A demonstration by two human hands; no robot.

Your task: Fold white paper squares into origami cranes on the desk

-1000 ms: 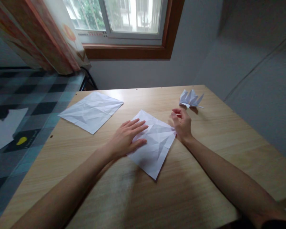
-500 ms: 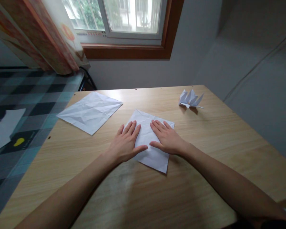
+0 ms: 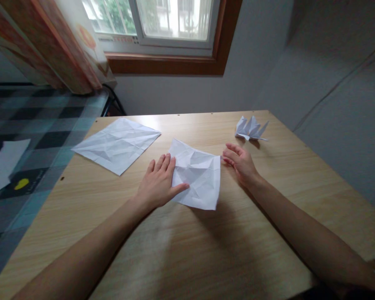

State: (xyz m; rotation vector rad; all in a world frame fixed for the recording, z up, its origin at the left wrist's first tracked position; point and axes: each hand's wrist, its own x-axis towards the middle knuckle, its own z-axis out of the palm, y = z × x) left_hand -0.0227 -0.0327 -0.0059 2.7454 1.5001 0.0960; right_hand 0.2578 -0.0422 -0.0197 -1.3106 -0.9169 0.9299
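Paper-side left hand (image 3: 158, 183): lies palm down, opened flat, with thumb spread across a creased sheet (image 3: 198, 179); grips nothing; covers the left edge, probably to stop sliding.
Right hand (image 3: 242, 162): half curled at the upper right corner of the creased sheet, with thumb and fingertips nearly together; cannot tell pinch from mere touch.
Creased sheet: sits between both hands, near the middle of the table (image 3: 300, 166); bows up along the right side, with shadow beneath; possibly raised by a light pull against the left hand's weight.
Second sheet (image 3: 117, 146): lies spread out, well apart, beyond the left hand; shows similar creases; perhaps set there to leave room for both hands.
Folded paper piece (image 3: 251, 128): stands points-up toward the far right corner, beyond the right hand; presumably kept there to avoid crushing.
Table surface: pale, wood-grained, with small dark holes (image 3: 61, 178) near the edges.
Left side: checked cloth (image 3: 50, 141), bearing irregular white paper (image 3: 6, 166).
Room: brown-framed window (image 3: 175, 21) ahead, flowered curtain (image 3: 34, 41) at left, plain wall (image 3: 256, 41) and cable (image 3: 340, 85) at right; lit chiefly by daylight, dim toward the right.
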